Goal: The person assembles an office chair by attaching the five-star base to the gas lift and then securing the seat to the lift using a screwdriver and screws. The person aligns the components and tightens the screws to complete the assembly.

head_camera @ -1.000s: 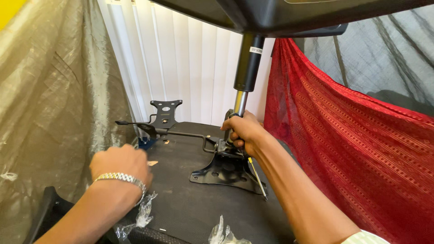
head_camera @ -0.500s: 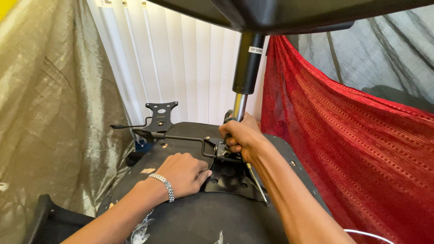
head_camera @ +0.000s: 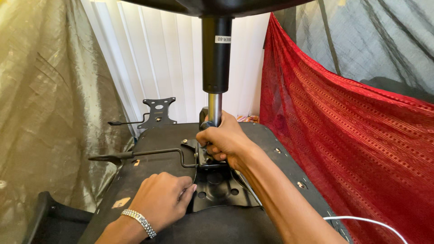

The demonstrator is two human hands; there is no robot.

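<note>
My right hand (head_camera: 224,142) comes in from the lower right, forearm running up and to the left, wrist a little bent, and its fingers are wrapped tight round the foot of the gas cylinder (head_camera: 216,68), just where the shiny rod goes into the black plate (head_camera: 219,190). The cylinder stands upright, its thick black upper part rising to the dark base (head_camera: 212,5) across the top of the view. The plate lies flat on the upturned seat (head_camera: 280,156), near the middle, and a bent lever (head_camera: 135,154) sticks out of it to the left, ending in a flat black handle. My left hand (head_camera: 160,199) rests lower left on the seat, knuckles up, fingers curled into a loose fist with the tips at the left edge of the plate; I cannot tell whether anything sits inside the fist. A metal bracelet (head_camera: 139,222) is round that wrist. Farther back, at the seat's far edge, stands a second bracket (head_camera: 158,112) with a thin lever of its own. A red cloth (head_camera: 352,135) hangs on the right, an olive cloth (head_camera: 45,113) on the left, white blinds (head_camera: 167,58) behind, and a white cable (head_camera: 366,221) curls at the lower right.
</note>
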